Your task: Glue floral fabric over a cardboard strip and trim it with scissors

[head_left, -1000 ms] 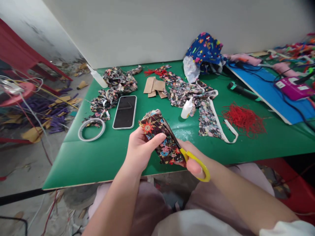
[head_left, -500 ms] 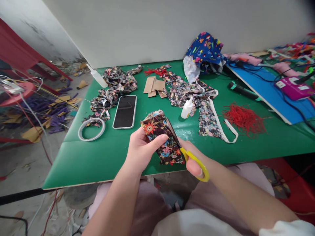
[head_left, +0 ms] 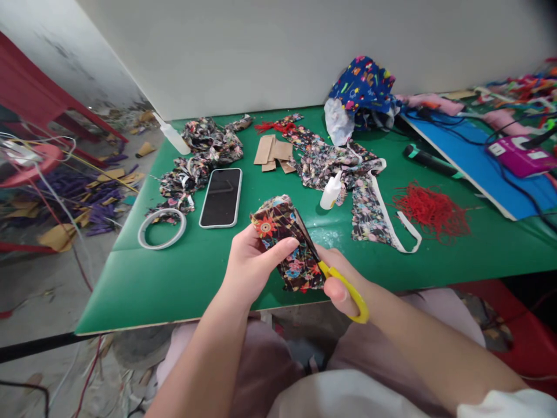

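Sitting at a green table [head_left: 174, 290], mauve-clad knees [head_left: 270, 354] under its near edge, both forearms out over it. Left hand [head_left: 250, 255] is closed on the dark floral fabric [head_left: 278, 217], thumb flat on top, fingers mostly hidden behind. Fabric is layered or folded, held up just inside the near edge, tilted. Right hand [head_left: 339, 284] has the yellow-handled scissors [head_left: 324, 268], thumb through one loop, other fingers mostly out of sight. Blades lie along the fabric's right edge, close together; can't tell whether they're fully closed. Next row out: tape roll [head_left: 142, 237] at left, phone [head_left: 221, 197] lying screen up, small white bottle [head_left: 331, 194] upright, floral strip with white edging [head_left: 369, 217], red thread pile [head_left: 430, 212]. Beyond: crumpled floral cloth [head_left: 213, 142] at left, taller bottle [head_left: 174, 138] tilted against it, cardboard pieces [head_left: 267, 152] mid-table, more floral cloth [head_left: 319, 162] right of those. Far right: black-and-green tool [head_left: 430, 161] beside a blue board [head_left: 470, 157], magenta device [head_left: 520, 157] on the board. Blue patterned cloth [head_left: 361, 87] bunched at the back, against the pale panel [head_left: 261, 52].
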Motion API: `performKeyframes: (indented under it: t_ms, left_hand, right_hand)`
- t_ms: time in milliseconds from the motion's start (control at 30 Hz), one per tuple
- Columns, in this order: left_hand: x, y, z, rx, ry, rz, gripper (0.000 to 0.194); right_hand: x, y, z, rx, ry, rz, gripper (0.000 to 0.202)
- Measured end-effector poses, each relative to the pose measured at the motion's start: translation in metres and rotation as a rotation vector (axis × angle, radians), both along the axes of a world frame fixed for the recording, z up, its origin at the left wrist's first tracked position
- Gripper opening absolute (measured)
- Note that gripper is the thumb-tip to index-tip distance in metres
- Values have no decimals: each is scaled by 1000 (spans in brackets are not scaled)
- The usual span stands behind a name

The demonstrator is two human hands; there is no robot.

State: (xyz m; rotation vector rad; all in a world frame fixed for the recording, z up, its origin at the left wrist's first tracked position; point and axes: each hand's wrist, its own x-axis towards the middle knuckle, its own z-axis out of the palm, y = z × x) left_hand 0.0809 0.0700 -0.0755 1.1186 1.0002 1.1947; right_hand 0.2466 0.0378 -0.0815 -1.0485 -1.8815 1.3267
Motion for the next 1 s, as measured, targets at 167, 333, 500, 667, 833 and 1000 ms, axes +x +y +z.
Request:
performKeyframes:
  t_ms: [167,333,500,667,833,1000]
  left_hand:
    - [0,0,0,-4,-6,-5,22]
    - [-1,0,0,-8,-20,-19,21]
    - [-1,0,0,-15,-31,-22,20]
    - [-1,0,0,-26,-32,-27,20]
    - [-2,0,-1,-18,-38,-25,20]
    - [-2,1,-2,-23,-47,-29,20]
  right_hand:
    - [-1,-2,1,-42,45,-33,99]
    - [-1,-2,3,-26,16,-42,99]
    - [-3,-3,2,-30,15,-75,94]
    - [-4,-3,2,-21,24,-93,92]
    - [-7,-5,3,-3,43,-135,90]
    - [-9,-6,4,-51,53,-160,89]
